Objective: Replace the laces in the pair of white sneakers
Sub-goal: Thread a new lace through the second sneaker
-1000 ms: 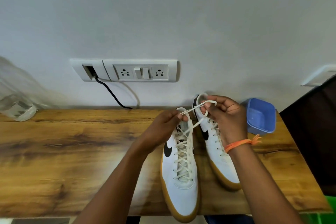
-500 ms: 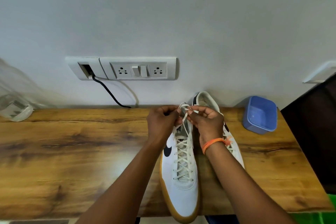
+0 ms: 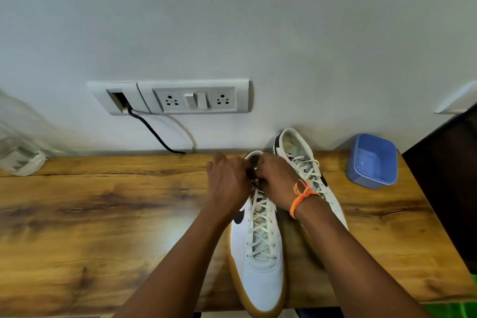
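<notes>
Head view — only view. Tying off the lace [image 3: 260,224] at the top of the near sneaker [image 3: 258,261]; judged as the knotting step, lacing itself looks done up the eyelets.

To do well: keep both lace ends under even tension, cinch the knot down flat on the tongue, not off to one side. Hold the loops short so nothing slips back through the top eyelets. Keep the shoe flat on the table [image 3: 103,214] while pulling — gum sole likely grips the wood, so little bracing needed. Risk, as a judgement: uneven pull leaves one end long, or drags the shoe toward the edge, toe already overhanging the near rim.

Pose: left hand [image 3: 228,183] and right hand [image 3: 277,181] meeting knuckle to knuckle over the shoe's collar, fingers curled inward, pinching the lace ends between them — exact grip hidden by the backs of the hands, loops not visible. Both forearms coming up from the bottom, converging on the shoe. Orange thread band [image 3: 300,197] on the right wrist.

Far sneaker [image 3: 299,160] just beside the near one, to the right and further back, heel near the wall, laced, partly behind the right wrist. Blue container [image 3: 371,160] well right of the shoes. Socket panel [image 3: 196,97] on the wall, black cable [image 3: 154,134] running down to the table.
</notes>
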Demonstrator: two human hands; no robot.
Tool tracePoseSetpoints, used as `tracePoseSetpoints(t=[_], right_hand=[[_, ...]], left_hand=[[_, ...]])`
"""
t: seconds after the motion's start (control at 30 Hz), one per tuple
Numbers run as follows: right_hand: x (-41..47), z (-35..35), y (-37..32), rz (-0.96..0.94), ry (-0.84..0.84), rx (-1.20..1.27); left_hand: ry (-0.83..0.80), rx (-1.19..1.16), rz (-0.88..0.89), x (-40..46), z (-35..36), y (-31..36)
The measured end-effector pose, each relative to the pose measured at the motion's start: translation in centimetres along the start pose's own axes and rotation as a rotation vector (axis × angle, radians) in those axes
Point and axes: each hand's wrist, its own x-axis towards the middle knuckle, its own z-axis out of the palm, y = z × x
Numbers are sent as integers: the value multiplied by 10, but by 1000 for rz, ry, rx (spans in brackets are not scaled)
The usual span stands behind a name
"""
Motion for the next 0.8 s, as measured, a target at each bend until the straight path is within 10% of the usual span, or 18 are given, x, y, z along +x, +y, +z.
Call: tracePoseSetpoints(t=[0.3, 0.57, 0.8], right_hand=[[1, -4, 0, 277, -3, 13], [0, -15, 16, 182, 167, 335], [-2, -18, 16, 174, 183, 419]], left_hand=[[-136, 264, -17, 5, 8, 1], [-260, -211, 29, 22, -38, -19], [-589, -171, 229, 11, -52, -15]])
